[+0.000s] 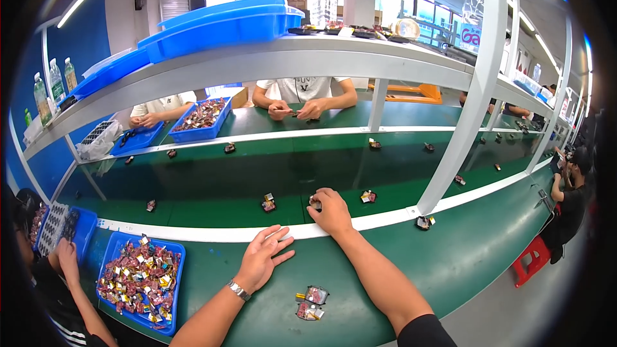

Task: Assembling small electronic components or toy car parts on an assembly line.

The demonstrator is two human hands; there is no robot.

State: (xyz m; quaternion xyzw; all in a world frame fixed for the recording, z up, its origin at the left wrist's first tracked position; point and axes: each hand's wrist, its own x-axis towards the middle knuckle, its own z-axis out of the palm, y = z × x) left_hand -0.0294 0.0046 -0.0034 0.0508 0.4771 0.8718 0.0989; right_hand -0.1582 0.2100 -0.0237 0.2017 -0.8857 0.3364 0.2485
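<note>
My right hand (332, 212) reaches over the white rail onto the green belt, its fingers closed round a small electronic module (313, 203) that they partly cover. My left hand (259, 259), with a metal watch band at the wrist, hovers palm inward over the near bench (257, 318); its fingers are spread and hold nothing. Between my forearms, two small modules with dark casings, an upper one (317, 294) and a lower one (310, 311), lie close together on the bench. On the belt, another module (268, 202) sits left of my right hand and one more (368, 196) to its right.
A blue tray (182, 276) heaped with red, white and yellow parts stands left of my left arm. A white rail (218, 234) edges the belt; a slanted white post (459, 115) rises at right, under an overhead shelf (270, 55). Co-workers sit across and at both sides.
</note>
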